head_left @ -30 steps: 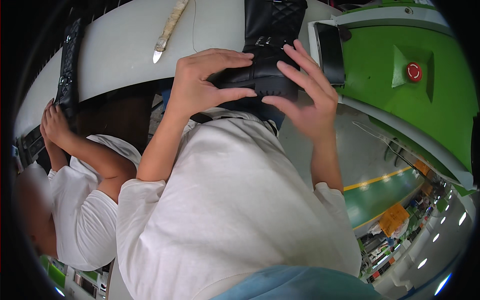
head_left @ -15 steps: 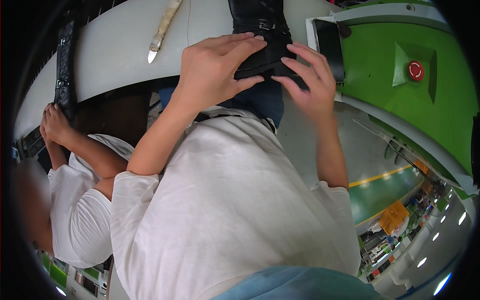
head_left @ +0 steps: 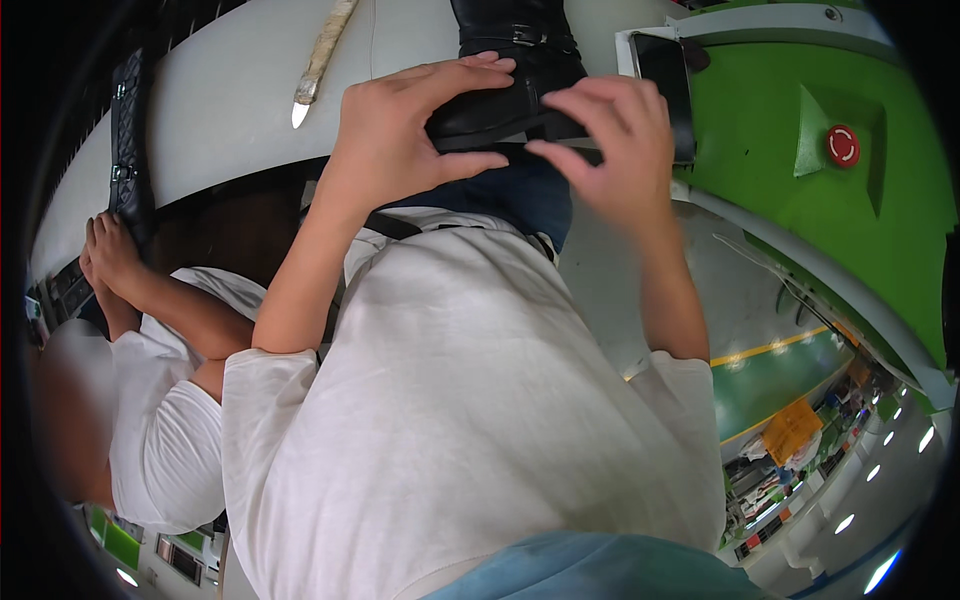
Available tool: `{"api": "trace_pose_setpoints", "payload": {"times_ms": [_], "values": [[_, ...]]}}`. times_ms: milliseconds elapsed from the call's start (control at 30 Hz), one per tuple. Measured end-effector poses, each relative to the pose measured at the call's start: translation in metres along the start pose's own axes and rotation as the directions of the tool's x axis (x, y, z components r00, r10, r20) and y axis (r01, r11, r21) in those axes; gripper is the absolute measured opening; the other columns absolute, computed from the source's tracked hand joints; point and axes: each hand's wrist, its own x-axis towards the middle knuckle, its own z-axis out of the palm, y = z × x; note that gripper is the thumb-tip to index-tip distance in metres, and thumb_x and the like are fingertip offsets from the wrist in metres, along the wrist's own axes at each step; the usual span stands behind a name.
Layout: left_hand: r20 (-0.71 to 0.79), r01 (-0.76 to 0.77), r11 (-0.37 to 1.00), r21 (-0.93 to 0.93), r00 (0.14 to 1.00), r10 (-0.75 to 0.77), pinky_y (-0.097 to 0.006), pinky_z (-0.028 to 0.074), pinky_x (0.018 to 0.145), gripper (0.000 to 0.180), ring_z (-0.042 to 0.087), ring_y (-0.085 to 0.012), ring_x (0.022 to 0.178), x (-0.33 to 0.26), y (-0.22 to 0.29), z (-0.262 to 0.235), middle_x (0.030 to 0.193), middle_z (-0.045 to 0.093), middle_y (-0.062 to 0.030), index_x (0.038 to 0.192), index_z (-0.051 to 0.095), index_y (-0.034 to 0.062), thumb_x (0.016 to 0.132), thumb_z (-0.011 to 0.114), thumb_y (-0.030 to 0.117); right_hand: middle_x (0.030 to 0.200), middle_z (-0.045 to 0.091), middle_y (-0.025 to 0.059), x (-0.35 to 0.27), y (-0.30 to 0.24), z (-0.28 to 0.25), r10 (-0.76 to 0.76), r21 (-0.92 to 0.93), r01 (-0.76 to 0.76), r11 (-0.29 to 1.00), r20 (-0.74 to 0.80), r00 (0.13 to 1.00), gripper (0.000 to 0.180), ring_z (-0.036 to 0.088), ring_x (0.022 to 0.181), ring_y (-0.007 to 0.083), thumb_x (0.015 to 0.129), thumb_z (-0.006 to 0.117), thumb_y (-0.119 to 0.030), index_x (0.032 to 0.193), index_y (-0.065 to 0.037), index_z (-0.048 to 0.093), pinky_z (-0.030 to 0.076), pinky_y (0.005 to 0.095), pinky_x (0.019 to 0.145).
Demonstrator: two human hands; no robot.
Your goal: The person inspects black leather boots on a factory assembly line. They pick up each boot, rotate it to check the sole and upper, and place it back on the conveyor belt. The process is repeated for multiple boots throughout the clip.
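Note:
A black leather boot (head_left: 500, 100) with a buckled strap around it lies at the near edge of the pale work table, its sole side toward me. My left hand (head_left: 390, 130) cups the toe end, fingers flat over the upper and thumb stretched out below the sole edge. At the heel end, my right hand (head_left: 620, 140) has its fingers curled over the boot and its thumb beneath, with the sole edge between them. My fingers hide parts of the boot's foot.
A knife with a wrapped handle (head_left: 322, 62) lies on the table (head_left: 220, 110). Right of the boot are a phone-like dark slab (head_left: 660, 85) and a green machine with a red stop button (head_left: 842, 146). At left, a co-worker's hands (head_left: 110, 250) hold a black quilted boot shaft (head_left: 127, 150).
Both hands have shifted slightly left along the boot, showing more of its toe. My right fingers have curled in from a spread pose. The co-worker's hands stay put.

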Motion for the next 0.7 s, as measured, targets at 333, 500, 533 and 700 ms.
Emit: {"api": "trace_pose_setpoints", "payload": {"times_ms": [333,500,533,700], "values": [[-0.054,0.011,0.986,-0.169,0.998,-0.020,-0.044,0.056,0.122,0.070,0.068,-0.0323,0.147,-0.009,-0.010,0.002,0.145,0.080,-0.0123,0.134,0.079,0.0014,0.071,0.105,0.016,0.107,0.069,0.0035,0.007,-0.025,0.037,-0.202,0.054,0.209,0.976,-0.113,0.973,0.037,0.068,0.102,0.0270,0.075,0.085,-0.013,0.110,-0.009,0.075,0.053,0.0432,0.087],[-0.102,-0.005,0.986,-0.167,0.995,-0.012,-0.044,0.057,0.120,0.068,0.071,-0.0325,0.143,-0.010,-0.014,0.006,0.141,0.081,-0.0138,0.130,0.080,0.0010,0.069,0.107,0.017,0.100,0.065,0.0033,0.021,-0.025,0.034,-0.218,0.107,0.222,0.969,-0.046,0.975,0.029,0.064,0.092,0.0268,0.074,0.082,-0.009,0.102,-0.010,0.072,0.051,0.0425,0.082],[-0.109,-0.017,0.986,-0.164,0.994,-0.001,-0.044,0.058,0.120,0.068,0.071,-0.0326,0.143,-0.010,-0.015,0.006,0.140,0.081,-0.0141,0.129,0.081,0.0010,0.069,0.107,0.017,0.098,0.064,0.0030,0.024,-0.023,0.035,-0.222,0.131,0.226,0.965,-0.046,0.974,0.029,0.063,0.090,0.0266,0.073,0.083,-0.008,0.100,-0.011,0.071,0.050,0.0421,0.080],[-0.081,-0.030,0.989,-0.145,0.997,0.018,-0.045,0.059,0.118,0.067,0.072,-0.0341,0.142,-0.009,-0.013,0.005,0.139,0.081,-0.0153,0.127,0.081,0.0006,0.068,0.107,0.019,0.090,0.067,0.0017,0.029,-0.008,0.035,-0.245,0.276,0.220,0.936,0.059,0.968,0.036,0.064,0.085,0.0258,0.061,0.084,0.002,0.091,-0.010,0.069,0.046,0.0405,0.073]]}}
